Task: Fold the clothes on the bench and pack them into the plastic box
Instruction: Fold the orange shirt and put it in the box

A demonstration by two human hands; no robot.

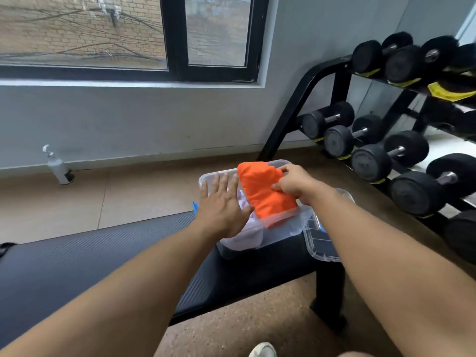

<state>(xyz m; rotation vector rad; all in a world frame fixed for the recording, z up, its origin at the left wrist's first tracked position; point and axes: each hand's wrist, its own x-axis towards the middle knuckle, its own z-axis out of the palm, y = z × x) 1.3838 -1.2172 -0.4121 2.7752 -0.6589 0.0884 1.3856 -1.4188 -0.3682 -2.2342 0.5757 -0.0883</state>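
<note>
Bench (77, 256), lid (324, 243) w/ dumbbells (371, 161) behind

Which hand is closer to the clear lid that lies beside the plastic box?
Right. The right hand pinches the orange garment over the plastic box, on the side where the lid lies. The left hand rests flat at the box's far side.
</note>
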